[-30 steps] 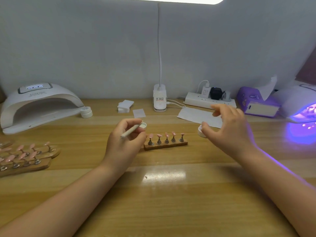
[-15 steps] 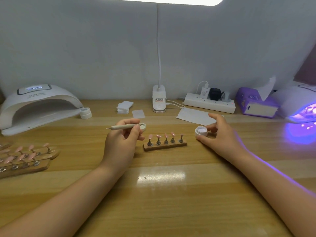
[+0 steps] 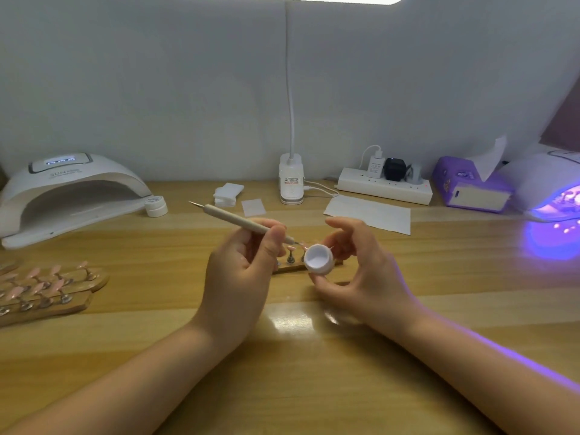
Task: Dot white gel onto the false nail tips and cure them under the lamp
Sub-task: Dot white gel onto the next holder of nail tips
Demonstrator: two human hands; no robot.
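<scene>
Head view: left hand (image 3: pixel 238 271) pinches the dotting pen (image 3: pixel 238 219) pencil-style, working tip aimed right and down toward the gel pot (image 3: pixel 319 258), tip just beside the pot's rim, not plainly in the gel. Right hand (image 3: pixel 361 268) grips the open pot between thumb below and fingers behind, mouth tilted toward the camera, white gel showing inside. Pot is held above the desk (image 3: pixel 282 372), mid-desk, in front of the nail tip holder (image 3: pixel 292 265).

Step in hand looks like loading the pen. To do it well: keep the pot tilted and steady, touch only the tip to the gel, pick up a small bead, lift straight out so nothing strings onto the rim.

Holder with pink false nail tips (image 3: pixel 290 246) sits just behind both hands, partly hidden by them; dots not visible on the tips. Likely snag: hands and pot crowd the holder, so a slip could knock it.

Around: unlit white lamp (image 3: pixel 66 189) at the left back edge, closed small jar (image 3: pixel 156 206) beside it, more tip holders (image 3: pixel 44 287) at the left edge. Lit lamp (image 3: pixel 552 189) glowing purple at the right edge, well apart from the holder. Paper sheet (image 3: pixel 370 213), power strip (image 3: pixel 386 185), tissue box (image 3: pixel 467 186) along the back edge.
</scene>
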